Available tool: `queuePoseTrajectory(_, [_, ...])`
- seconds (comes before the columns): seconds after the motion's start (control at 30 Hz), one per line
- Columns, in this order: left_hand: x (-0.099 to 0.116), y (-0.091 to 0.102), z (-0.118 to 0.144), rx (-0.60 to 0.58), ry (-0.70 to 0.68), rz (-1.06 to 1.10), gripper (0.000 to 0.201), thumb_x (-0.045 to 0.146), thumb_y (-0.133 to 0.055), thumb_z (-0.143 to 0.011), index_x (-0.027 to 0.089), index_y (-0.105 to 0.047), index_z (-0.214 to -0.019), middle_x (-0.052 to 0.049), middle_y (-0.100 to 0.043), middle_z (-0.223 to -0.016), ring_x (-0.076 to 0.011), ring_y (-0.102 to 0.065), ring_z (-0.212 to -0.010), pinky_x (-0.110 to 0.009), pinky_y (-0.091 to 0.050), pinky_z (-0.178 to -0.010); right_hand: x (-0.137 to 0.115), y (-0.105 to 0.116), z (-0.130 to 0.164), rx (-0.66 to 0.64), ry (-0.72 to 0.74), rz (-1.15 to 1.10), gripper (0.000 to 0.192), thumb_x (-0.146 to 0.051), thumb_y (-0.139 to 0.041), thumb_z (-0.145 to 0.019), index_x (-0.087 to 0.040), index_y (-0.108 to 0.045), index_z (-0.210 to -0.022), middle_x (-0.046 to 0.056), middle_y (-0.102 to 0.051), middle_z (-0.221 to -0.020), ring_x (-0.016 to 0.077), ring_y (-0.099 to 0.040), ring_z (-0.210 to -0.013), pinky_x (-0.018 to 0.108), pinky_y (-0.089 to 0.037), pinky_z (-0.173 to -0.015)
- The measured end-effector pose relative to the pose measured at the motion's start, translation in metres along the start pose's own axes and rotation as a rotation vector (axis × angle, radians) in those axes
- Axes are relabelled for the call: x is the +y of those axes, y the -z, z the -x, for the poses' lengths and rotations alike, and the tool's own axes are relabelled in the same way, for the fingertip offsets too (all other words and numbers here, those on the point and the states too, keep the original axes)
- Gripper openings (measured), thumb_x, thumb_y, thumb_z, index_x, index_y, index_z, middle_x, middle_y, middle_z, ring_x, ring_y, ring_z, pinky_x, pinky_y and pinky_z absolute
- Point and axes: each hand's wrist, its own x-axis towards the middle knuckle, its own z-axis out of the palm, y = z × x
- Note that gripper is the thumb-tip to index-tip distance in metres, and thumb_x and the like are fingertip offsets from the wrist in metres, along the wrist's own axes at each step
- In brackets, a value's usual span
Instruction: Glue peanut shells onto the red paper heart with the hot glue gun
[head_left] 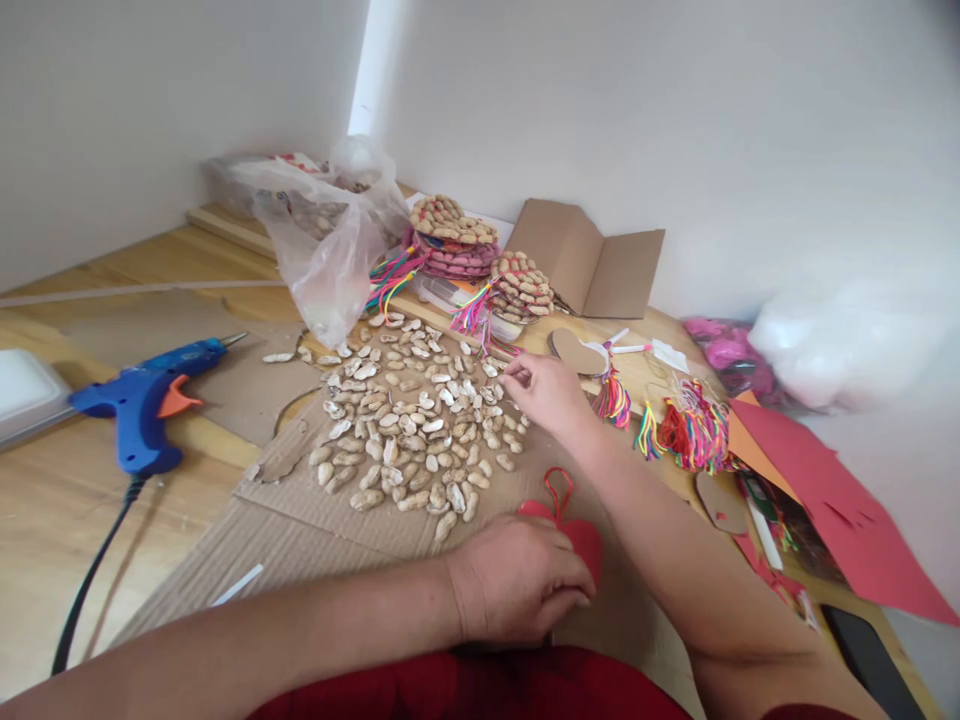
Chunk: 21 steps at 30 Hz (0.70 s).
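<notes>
My left hand lies over a red heart-shaped piece with a red cord loop at its top. Its fingers are curled closed at the heart, and the hand covers much of it. Farther forward, my right hand hovers at the right edge of a spread of peanut shells, thumb and fingers pinched together. Whatever is between those fingertips is too small to make out. Whole and split shells lie loose on a sheet of corrugated cardboard.
To the left a blue glue gun lies with its cord. A plastic bag, peanut-covered pieces and folded cardboard stand behind. Rightward are colourful tassels, a cardboard heart, red paper and a phone.
</notes>
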Motion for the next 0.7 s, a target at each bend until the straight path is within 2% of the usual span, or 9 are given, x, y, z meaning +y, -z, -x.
queuePoseTrajectory(0.1, [-0.001, -0.001, 0.000, 0.008, -0.011, 0.004, 0.016, 0.025, -0.058, -0.095, 0.020, -0.073, -0.098, -0.002, -0.075, -0.093, -0.0172, -0.068, -0.087, -0.028, -0.049, -0.083, -0.011, -0.005, -0.005, -0.012, -0.088, -0.008, 0.015, -0.035, -0.068, -0.088, -0.022, -0.073, -0.083, 0.004, -0.074, -0.078, 0.0223, -0.067, -0.074, 0.031, -0.046, -0.069])
queuePoseTrajectory(0.2, [-0.001, -0.001, 0.000, 0.018, -0.012, 0.007, 0.017, 0.026, -0.057, -0.095, 0.020, -0.073, -0.098, -0.001, -0.075, -0.093, -0.0174, -0.068, -0.087, -0.028, -0.049, -0.084, -0.015, -0.010, -0.011, -0.012, -0.170, -0.010, 0.014, -0.035, -0.069, -0.085, -0.022, -0.073, -0.081, 0.005, -0.074, -0.081, 0.0243, -0.068, -0.077, 0.033, -0.046, -0.069])
queuePoseTrajectory(0.33, [0.000, -0.001, 0.000, 0.016, -0.001, 0.013, 0.017, 0.025, -0.058, -0.095, 0.019, -0.074, -0.098, -0.001, -0.075, -0.093, -0.0170, -0.069, -0.086, -0.027, -0.049, -0.085, -0.015, -0.012, -0.017, -0.036, -0.231, -0.045, 0.010, -0.032, -0.071, -0.083, -0.023, -0.072, -0.079, 0.002, -0.074, -0.077, 0.0208, -0.067, -0.073, 0.029, -0.046, -0.066])
queuePoseTrajectory(0.5, [-0.001, -0.002, 0.000, 0.021, -0.010, 0.001, 0.018, 0.026, -0.057, -0.096, 0.019, -0.074, -0.099, -0.001, -0.075, -0.092, -0.0171, -0.068, -0.086, -0.027, -0.049, -0.083, -0.013, -0.012, -0.017, -0.051, -0.208, -0.094, 0.003, -0.024, -0.070, -0.080, -0.023, -0.073, -0.081, -0.001, -0.074, -0.076, 0.0163, -0.067, -0.072, 0.025, -0.044, -0.065])
queuePoseTrajectory(0.7, [-0.002, -0.004, 0.001, 0.030, -0.009, 0.006, 0.017, 0.025, -0.058, -0.095, 0.019, -0.074, -0.098, 0.000, -0.075, -0.093, -0.0161, -0.068, -0.087, -0.026, -0.049, -0.082, -0.004, -0.003, -0.013, -0.009, -0.161, -0.088, 0.009, -0.021, -0.065, -0.083, -0.020, -0.073, -0.086, 0.001, -0.073, -0.078, 0.0159, -0.065, -0.069, 0.026, -0.042, -0.064])
